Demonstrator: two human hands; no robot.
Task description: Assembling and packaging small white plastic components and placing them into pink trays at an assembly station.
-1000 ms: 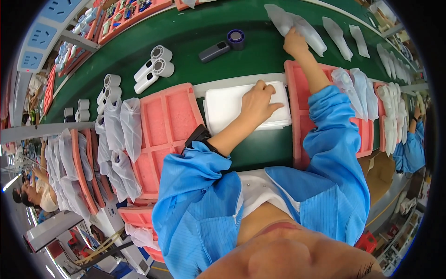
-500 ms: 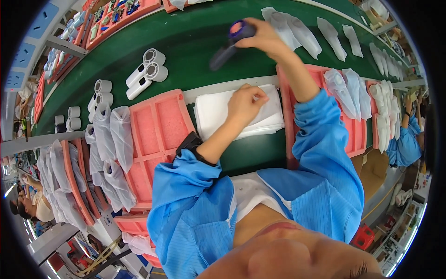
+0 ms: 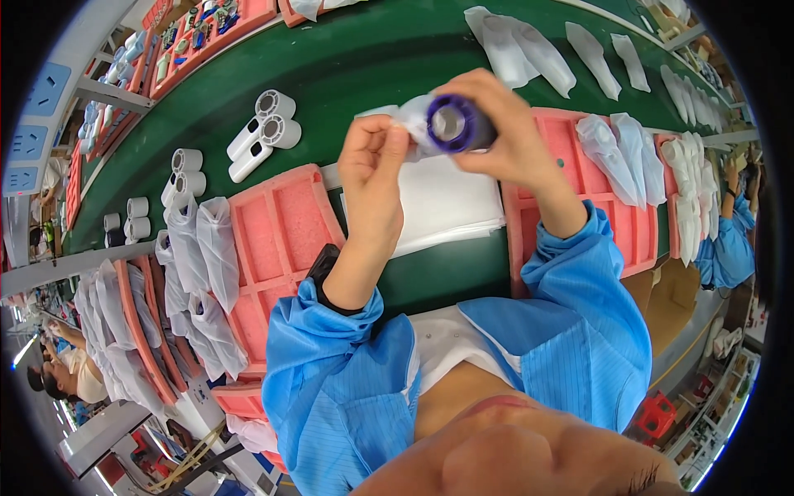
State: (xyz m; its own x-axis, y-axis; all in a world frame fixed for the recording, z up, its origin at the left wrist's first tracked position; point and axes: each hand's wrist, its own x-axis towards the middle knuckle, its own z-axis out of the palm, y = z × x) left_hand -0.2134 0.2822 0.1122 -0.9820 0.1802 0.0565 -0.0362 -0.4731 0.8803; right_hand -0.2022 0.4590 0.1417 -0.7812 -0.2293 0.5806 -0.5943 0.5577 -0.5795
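Note:
My right hand [image 3: 509, 124] grips a dark handheld device [image 3: 480, 129] by its body. Its round end, with a purple ring and a pale centre, faces up toward me. Close on its left, my left hand [image 3: 372, 178] pinches a thin translucent white bag [image 3: 418, 120] between thumb and fingers. The bag is bunched against the device; whether part of the device is inside it I cannot tell. Below both hands lies a stack of flat white bags [image 3: 451, 207] on the green bench.
Pink compartment trays [image 3: 277, 227] flank the stack, the right tray [image 3: 579, 165] partly holding wrapped pieces [image 3: 616, 161]. White handheld devices [image 3: 269, 132] stand on the green belt [image 3: 356, 74] at left. Several wrapped pieces [image 3: 521, 50] lie on the belt at right.
My right hand has brought the dark device down and nearer, turning its ringed end toward me. My left hand has lifted off the stack with a white bag and met it.

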